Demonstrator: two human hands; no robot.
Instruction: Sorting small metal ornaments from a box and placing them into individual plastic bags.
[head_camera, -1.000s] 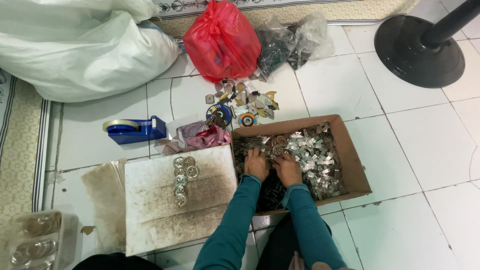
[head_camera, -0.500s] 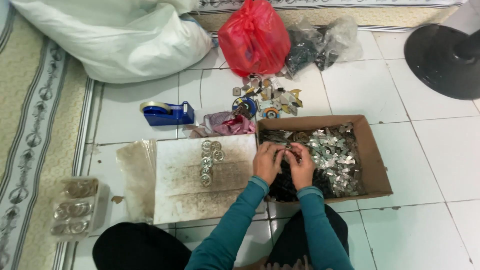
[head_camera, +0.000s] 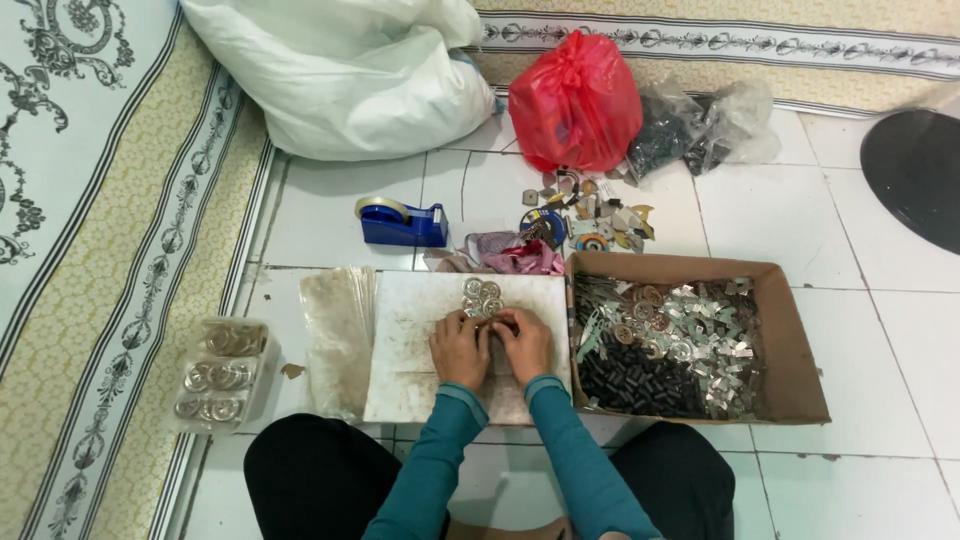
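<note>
Both our hands, left hand (head_camera: 458, 350) and right hand (head_camera: 524, 345), curled around small metal rings (head_camera: 482, 296) mid-board (head_camera: 410, 375): a nudge might scatter them floorward.

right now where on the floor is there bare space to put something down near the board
Bare tile lies between the blue tape dispenser and the white sack, and right of the cardboard box. The white board is bare at its near-left corner. It is crowded above the box, among the scattered small parts, and where both hands work.
</note>
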